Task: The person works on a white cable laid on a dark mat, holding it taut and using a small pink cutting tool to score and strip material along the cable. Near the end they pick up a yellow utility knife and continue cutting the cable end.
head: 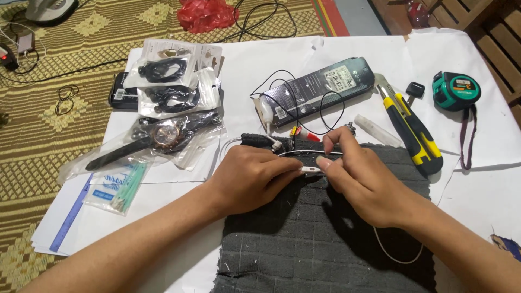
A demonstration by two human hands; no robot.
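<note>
We had both hands down on the dark grey cloth [325, 239] that lay over the white paper [260, 65] covering the table, working a thin white cable [304, 153] between them. Our left hand [249, 176] was curled nearly closed, its fingertips pinching the small white plug end [310, 170] of that cable, while our right hand [361, 182] pinched the same piece from the other side, thumb and forefinger pressed tight and the other fingers loosely bent. The rest of the cable looped out from under our right wrist onto the paper. Just beyond our fingers lay a small glue bottle [266, 111], a black box [325, 87] and a tangle of thin black wire [304, 103]; to the right sat a yellow utility knife [412, 133] and a green tape measure [456, 90], and to the left a bagged wristwatch [157, 137] and a packet of swabs [122, 184]. We judged the risk to be in the grip itself: the plug was small and held only by fingertips, so a hard pull could snap the fine wire or let it slip. The knife near our right forearm could also be knocked.
</note>
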